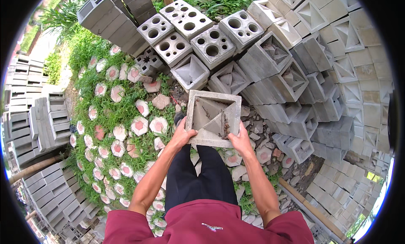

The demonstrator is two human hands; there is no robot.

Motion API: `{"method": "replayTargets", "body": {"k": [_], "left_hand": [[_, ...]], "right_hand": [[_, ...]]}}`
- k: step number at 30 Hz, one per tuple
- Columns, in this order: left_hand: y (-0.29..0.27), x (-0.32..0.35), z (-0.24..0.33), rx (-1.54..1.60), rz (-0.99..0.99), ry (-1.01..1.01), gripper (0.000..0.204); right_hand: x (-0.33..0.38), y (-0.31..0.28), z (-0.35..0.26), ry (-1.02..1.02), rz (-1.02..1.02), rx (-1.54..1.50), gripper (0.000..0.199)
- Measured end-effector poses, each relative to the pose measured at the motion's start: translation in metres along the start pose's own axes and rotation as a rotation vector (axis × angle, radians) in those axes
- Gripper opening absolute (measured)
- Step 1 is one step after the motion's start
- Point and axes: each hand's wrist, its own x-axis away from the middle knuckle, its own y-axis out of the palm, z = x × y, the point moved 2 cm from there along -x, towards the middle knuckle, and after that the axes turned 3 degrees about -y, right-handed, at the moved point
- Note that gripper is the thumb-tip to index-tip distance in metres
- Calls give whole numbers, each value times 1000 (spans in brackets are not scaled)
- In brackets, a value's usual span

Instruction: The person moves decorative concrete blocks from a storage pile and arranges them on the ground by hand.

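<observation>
Between my two hands I hold a square grey concrete block (pixel 211 136) out in front of my legs. Its upper face is hollowed, with slanting facets inside and dry dirt caught in the recess. My left hand (pixel 183 133) grips the near left side, thumb over the rim. On the near right corner, my right hand (pixel 240 139) is closed the same way; the fingers under the block are hidden. Just beyond it stands a similar block (pixel 190 73) with a faceted hollow, beside blocks pierced with round holes (pixel 213 45).
Stacked hollow blocks (pixel 270 54) rise at the right, against a wall of faceted blocks (pixel 352 67). Hexagonal pavers (pixel 139 125) with grass between them cover the ground at left. Rubble (pixel 257 128) lies right of my legs, near a wooden pole (pixel 310 208). More block stacks (pixel 59 193) stand at far left.
</observation>
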Motion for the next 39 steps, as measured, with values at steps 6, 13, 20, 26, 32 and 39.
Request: {"method": "replayTargets", "body": {"k": [6,13,20,26,32,39], "left_hand": [[-27,138,3,423,174,113,89],[-70,263,-35,604,503,295,91],[-77,389,-114,863,834,358,77],[-70,482,-190,969,1184,417,73],[-57,549,-250,1107,1473,471,81],[-60,593,-280,1307,1768,493,70]], "right_hand": [[51,47,-97,-138,-301,98,76],[107,139,-103,149,-707,-111,85],[178,237,-100,144,-1048,192,77],[260,326,-88,13,-1363,465,59],[352,402,-81,68,-1647,620,67],[429,494,-63,54,-1934,722,73]]}}
